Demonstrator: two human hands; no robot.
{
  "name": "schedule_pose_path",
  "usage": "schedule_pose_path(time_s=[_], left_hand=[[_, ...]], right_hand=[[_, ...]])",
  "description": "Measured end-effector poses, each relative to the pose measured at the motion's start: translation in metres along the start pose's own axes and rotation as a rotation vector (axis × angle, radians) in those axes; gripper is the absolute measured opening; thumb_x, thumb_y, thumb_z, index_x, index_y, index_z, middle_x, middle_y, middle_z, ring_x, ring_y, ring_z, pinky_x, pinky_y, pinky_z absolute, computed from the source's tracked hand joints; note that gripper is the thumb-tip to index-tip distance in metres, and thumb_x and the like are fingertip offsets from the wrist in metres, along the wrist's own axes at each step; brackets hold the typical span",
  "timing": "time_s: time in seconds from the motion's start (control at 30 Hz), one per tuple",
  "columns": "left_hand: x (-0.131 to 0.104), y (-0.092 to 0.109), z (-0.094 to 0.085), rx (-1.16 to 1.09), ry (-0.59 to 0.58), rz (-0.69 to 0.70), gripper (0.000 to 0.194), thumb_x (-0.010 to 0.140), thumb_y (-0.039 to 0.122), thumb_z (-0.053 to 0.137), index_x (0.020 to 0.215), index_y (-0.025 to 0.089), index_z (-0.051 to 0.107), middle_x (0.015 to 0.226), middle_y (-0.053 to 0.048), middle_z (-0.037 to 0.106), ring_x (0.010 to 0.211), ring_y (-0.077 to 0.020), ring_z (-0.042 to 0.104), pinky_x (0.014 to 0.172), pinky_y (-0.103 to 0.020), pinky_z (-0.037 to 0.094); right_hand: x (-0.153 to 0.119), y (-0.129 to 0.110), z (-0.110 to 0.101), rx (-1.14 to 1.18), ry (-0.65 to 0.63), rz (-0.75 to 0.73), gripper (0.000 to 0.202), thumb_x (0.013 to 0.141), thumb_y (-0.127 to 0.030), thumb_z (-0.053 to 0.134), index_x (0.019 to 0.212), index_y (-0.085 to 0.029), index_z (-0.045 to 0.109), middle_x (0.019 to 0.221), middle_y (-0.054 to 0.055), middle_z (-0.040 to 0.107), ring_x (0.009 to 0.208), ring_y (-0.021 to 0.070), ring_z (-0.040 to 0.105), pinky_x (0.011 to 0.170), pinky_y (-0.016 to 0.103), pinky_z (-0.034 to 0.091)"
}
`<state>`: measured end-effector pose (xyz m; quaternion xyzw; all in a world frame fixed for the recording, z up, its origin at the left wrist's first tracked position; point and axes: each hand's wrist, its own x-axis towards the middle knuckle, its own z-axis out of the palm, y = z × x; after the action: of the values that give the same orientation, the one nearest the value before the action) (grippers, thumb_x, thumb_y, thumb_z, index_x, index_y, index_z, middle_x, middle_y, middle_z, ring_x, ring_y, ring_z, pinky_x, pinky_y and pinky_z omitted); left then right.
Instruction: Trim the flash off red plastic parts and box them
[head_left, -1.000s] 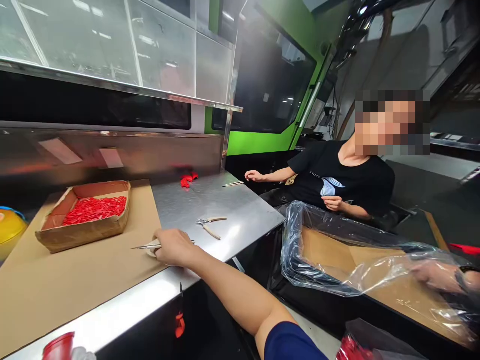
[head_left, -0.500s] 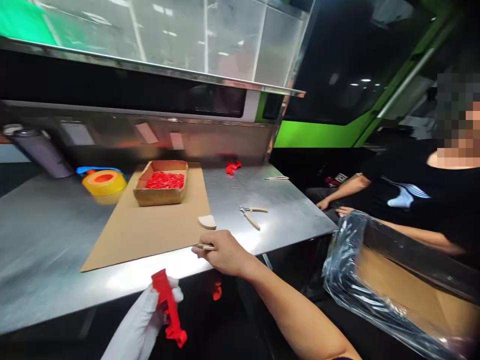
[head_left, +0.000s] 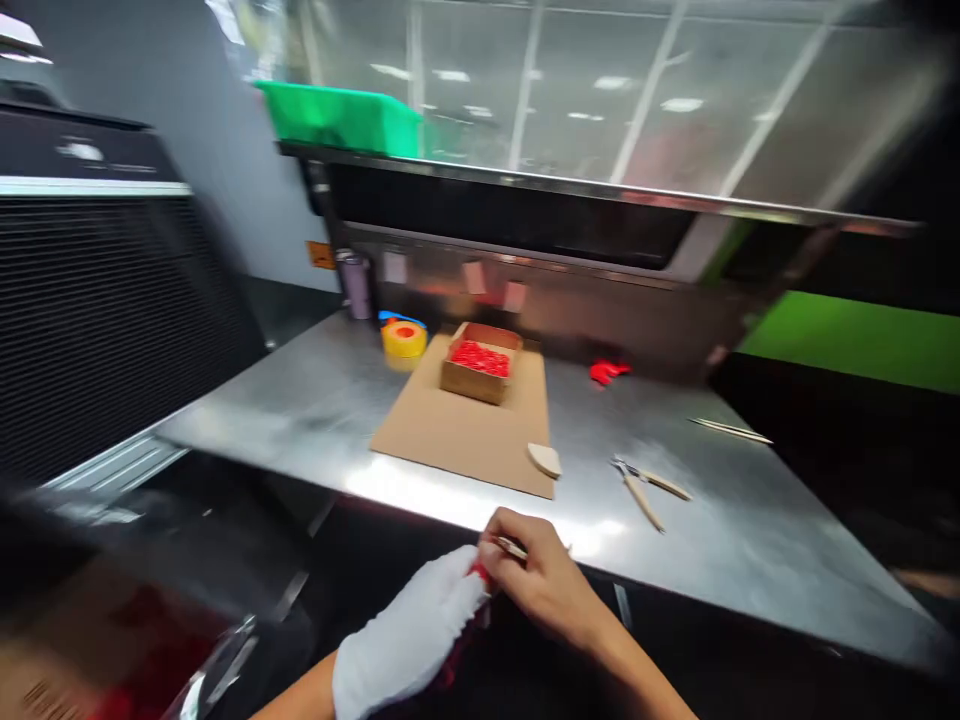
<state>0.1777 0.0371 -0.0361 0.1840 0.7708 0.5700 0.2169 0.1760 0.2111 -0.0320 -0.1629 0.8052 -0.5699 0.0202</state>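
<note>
My left hand, in a white glove, is closed around a red plastic part, most of which is hidden or dark below the glove. Bare and pinched, my right hand holds a thin light-coloured tool against the near end of that part. Both hands meet just in front of the table's front edge. Beyond them a cardboard box full of small red pieces stands on a flat cardboard sheet. A pale wedge-shaped piece lies at the sheet's right corner.
Pliers and tweezers lie on the metal table at the right. Red parts sit near the back panel. Yellow tape and a bottle stand back left. A blurred box with red items is low left.
The view has swung left. My hands, apart before, have come together at the red part. The person at the right has mostly left the view, and the lower-left box has appeared.
</note>
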Motion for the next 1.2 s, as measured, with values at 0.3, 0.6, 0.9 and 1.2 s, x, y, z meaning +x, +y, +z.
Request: schedule_pose_path(time_s=[0.3, 0.6, 0.9, 1.2], left_hand=[[-0.034, 0.002, -0.042, 0.501, -0.001, 0.053, 0.040, 0.094, 0.050, 0.039, 0.091, 0.018, 0.063, 0.081, -0.006, 0.063, 0.066, -0.0182, 0.054, 0.061, -0.030, 0.041], [-0.088, -0.009, -0.114, 0.017, 0.323, -0.121, 0.036, 0.093, 0.053, 0.047, 0.087, 0.018, 0.056, 0.081, 0.001, 0.059, 0.068, -0.0122, 0.050, 0.063, -0.024, 0.043], [-0.085, -0.037, -0.111, 0.228, 0.286, -0.059, 0.033, 0.096, 0.050, 0.045, 0.100, 0.023, 0.063, 0.097, -0.002, 0.064, 0.093, -0.0202, 0.058, 0.090, -0.031, 0.045], [-0.080, -0.028, -0.091, 0.485, 0.232, -0.045, 0.019, 0.095, 0.034, 0.050, 0.099, 0.021, 0.063, 0.102, -0.004, 0.063, 0.095, -0.0200, 0.057, 0.087, -0.032, 0.044]], right_hand=[[0.009, 0.025, 0.026, 0.232, -0.042, 0.278, 0.052, 0.090, -0.068, 0.059, 0.070, -0.021, 0.047, 0.060, -0.001, 0.040, 0.050, 0.0157, 0.036, 0.044, 0.024, 0.028], [0.043, 0.008, 0.054, 0.140, -0.072, 0.109, 0.063, 0.090, -0.077, 0.055, 0.065, -0.022, 0.036, 0.061, -0.002, 0.031, 0.053, 0.0162, 0.029, 0.048, 0.027, 0.025], [0.054, -0.033, 0.087, 0.223, -0.160, -0.129, 0.028, 0.097, -0.043, 0.056, 0.094, -0.017, 0.066, 0.081, 0.002, 0.060, 0.074, 0.0175, 0.052, 0.066, 0.024, 0.038], [0.040, -0.032, 0.091, 0.251, -0.185, -0.040, 0.046, 0.089, -0.053, 0.069, 0.065, -0.017, 0.055, 0.065, 0.000, 0.052, 0.062, 0.0159, 0.045, 0.058, 0.024, 0.033]])
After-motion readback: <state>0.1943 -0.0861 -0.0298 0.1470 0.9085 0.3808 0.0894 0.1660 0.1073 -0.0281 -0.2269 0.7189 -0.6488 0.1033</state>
